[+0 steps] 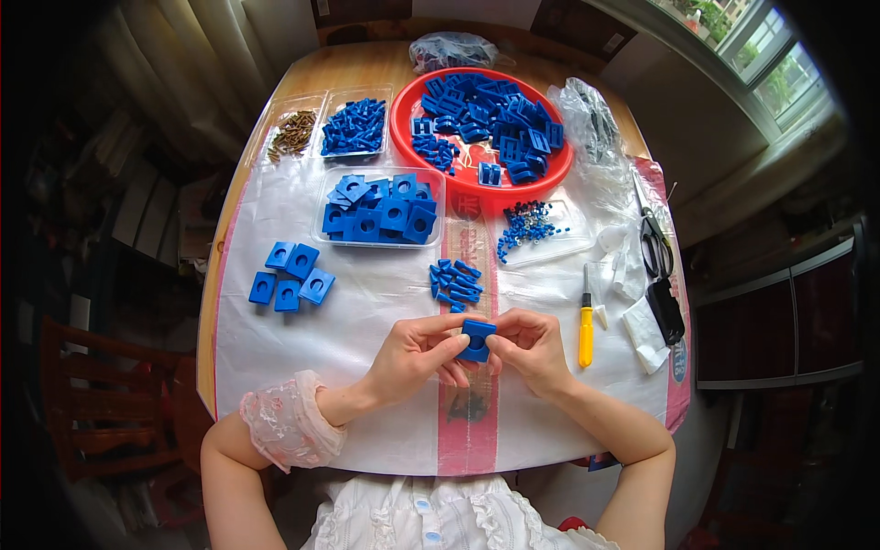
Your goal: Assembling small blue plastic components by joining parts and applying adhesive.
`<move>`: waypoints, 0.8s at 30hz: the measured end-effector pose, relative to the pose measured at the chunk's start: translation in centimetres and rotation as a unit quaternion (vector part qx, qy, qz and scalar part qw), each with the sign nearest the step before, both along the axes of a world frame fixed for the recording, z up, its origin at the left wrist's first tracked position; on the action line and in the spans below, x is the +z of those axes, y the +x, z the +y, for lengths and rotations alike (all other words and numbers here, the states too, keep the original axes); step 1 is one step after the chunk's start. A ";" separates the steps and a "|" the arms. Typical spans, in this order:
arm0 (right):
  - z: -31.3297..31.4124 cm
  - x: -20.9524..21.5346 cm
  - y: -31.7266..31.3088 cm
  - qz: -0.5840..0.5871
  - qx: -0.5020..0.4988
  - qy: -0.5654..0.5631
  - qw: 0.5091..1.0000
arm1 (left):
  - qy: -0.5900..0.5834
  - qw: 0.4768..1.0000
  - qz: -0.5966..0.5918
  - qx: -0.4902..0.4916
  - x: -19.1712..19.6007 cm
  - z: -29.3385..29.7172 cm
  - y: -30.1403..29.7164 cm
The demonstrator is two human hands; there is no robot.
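Between my two hands, close to the front of the table, is a blue square plastic piece (476,341) with a round hole. My left hand (417,353) pinches its left side, thumb on the face. From the other side my right hand (530,350) grips the right edge with thumb and fingers. Just beyond my fingertips lies a loose pile of small blue plastic pegs (456,282). To the left, several similar blue square pieces (287,295) rest in a group on the white sheet. Whatever my fingers cover behind the piece is hidden.
A clear tray (438,240) holds more square pieces; a red basin (399,137) behind it holds many blue parts. Small blue-and-white bits (527,226) lie right of centre. At right are a yellow-handled screwdriver (586,335), scissors (654,246) and a black phone-like object (666,310). Brass-coloured screws (292,134) sit far left.
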State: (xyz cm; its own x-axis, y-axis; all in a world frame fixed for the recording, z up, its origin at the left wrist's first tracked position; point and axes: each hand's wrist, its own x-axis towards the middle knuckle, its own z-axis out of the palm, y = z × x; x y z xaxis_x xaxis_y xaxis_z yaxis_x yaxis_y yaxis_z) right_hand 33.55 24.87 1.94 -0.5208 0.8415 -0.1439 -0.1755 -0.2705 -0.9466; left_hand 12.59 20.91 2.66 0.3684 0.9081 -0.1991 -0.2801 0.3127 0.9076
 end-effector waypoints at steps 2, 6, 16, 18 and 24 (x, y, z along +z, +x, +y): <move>0.0 -0.1 0.0 -0.002 0.003 0.002 1.000 | 0.005 1.000 0.002 0.000 0.0 0.0 -0.1; 0.0 -0.2 0.0 0.004 0.004 0.002 1.000 | 0.007 1.000 0.005 -0.005 0.0 0.1 -0.1; 0.1 0.2 -0.1 -0.008 0.012 -0.003 1.000 | 0.017 1.000 0.020 0.011 0.1 -0.1 0.0; 0.1 0.3 -0.2 -0.008 0.016 -0.007 1.000 | 0.024 0.999 0.029 0.016 -0.1 -0.2 0.0; 0.1 0.1 0.0 -0.014 0.013 0.002 1.000 | 0.030 0.999 0.041 0.010 -0.1 -0.2 0.0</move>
